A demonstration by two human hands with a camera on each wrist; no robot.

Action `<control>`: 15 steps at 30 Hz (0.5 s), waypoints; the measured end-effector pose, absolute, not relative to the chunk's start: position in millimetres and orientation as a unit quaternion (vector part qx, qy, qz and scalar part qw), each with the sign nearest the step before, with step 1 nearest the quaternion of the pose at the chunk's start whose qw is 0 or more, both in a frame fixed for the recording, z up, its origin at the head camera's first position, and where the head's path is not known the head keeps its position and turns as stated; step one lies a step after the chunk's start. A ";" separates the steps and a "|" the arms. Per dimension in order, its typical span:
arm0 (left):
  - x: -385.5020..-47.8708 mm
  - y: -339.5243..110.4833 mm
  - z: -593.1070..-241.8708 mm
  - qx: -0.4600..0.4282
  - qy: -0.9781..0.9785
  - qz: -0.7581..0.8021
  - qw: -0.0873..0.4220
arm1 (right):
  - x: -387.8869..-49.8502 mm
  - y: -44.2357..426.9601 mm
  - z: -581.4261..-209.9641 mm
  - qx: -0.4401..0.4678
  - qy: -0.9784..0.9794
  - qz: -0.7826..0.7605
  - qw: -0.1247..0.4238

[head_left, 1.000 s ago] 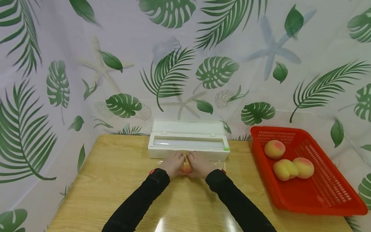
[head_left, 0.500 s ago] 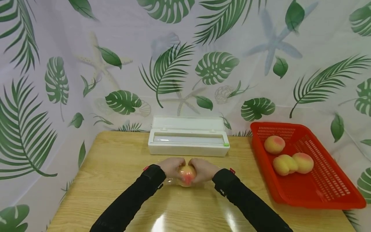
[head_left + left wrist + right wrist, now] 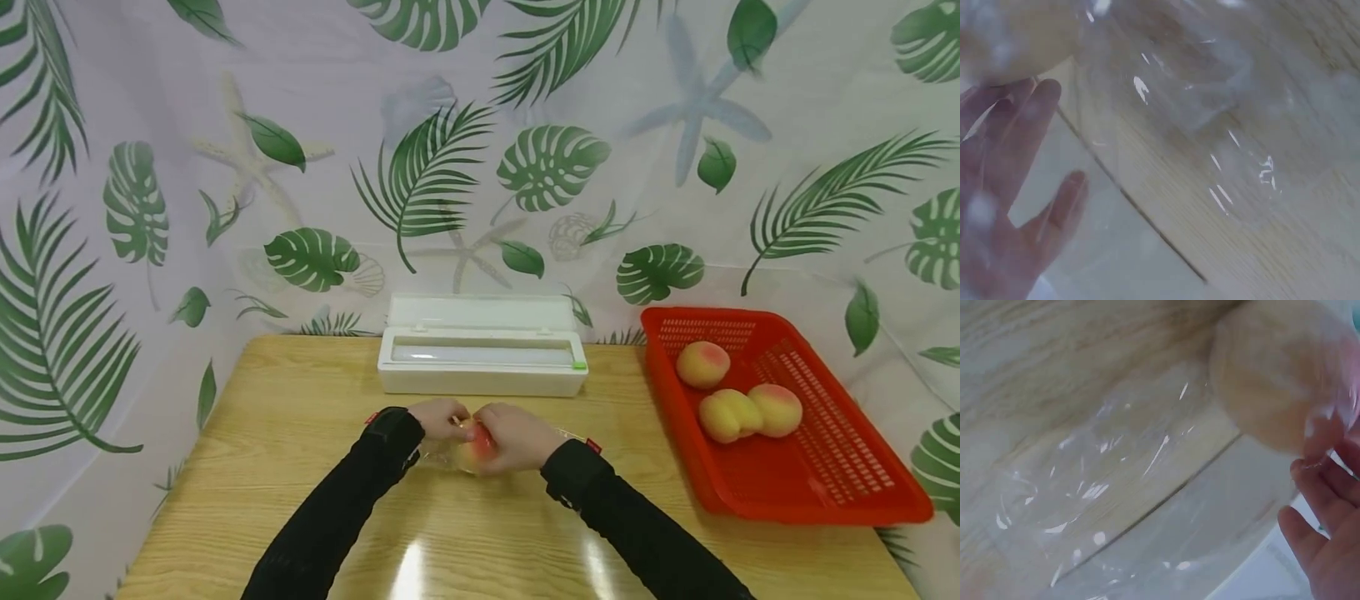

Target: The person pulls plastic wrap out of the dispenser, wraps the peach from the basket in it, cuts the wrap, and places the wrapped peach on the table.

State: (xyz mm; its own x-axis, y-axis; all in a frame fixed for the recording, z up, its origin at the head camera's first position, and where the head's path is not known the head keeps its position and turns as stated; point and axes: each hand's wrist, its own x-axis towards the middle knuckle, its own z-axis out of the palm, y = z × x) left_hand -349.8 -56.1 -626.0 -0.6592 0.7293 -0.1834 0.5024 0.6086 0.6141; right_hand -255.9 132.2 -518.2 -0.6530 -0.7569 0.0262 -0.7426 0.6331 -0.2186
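Observation:
A peach (image 3: 480, 447) in clear plastic film sits on the wooden table between the two hands. The right hand (image 3: 521, 437) curls round its right side; in the right wrist view, the fingers of that hand (image 3: 1332, 522) bear on film at the peach (image 3: 1272, 375). At the peach's upper left, the left hand (image 3: 438, 417) pinches film between thumb and fingers. In the left wrist view, the left hand (image 3: 1016, 187) shows through blurry film (image 3: 1210, 119), fingertips at the peach's lower edge (image 3: 1029, 44). Fingers behind the peach are partly hidden.
A white film box (image 3: 480, 382) with raised lid stands behind the hands, near the table's back edge. At the right, a red basket (image 3: 810, 492) holds several peaches (image 3: 702, 364). A leaf-patterned cloth (image 3: 480, 192) hangs behind the wooden table (image 3: 300, 450).
The hands and the peach have come from the box's front edge towards the person. Lately the right hand has shifted left over the peach, and the peach's red side has turned.

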 end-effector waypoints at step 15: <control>-293.8 -52.2 -541.7 0.265 0.936 0.196 0.121 | -270.8 119.2 -537.2 -0.363 0.921 -0.126 0.058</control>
State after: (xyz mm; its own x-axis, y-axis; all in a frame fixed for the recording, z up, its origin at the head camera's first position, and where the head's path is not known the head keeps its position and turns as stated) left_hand -293.8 -52.2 -541.7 -0.8302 0.5438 -0.1230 0.4490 0.7829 0.4306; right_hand -270.8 119.2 -537.2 -0.7294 -0.6839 -0.0149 -0.6549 0.7044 -0.2736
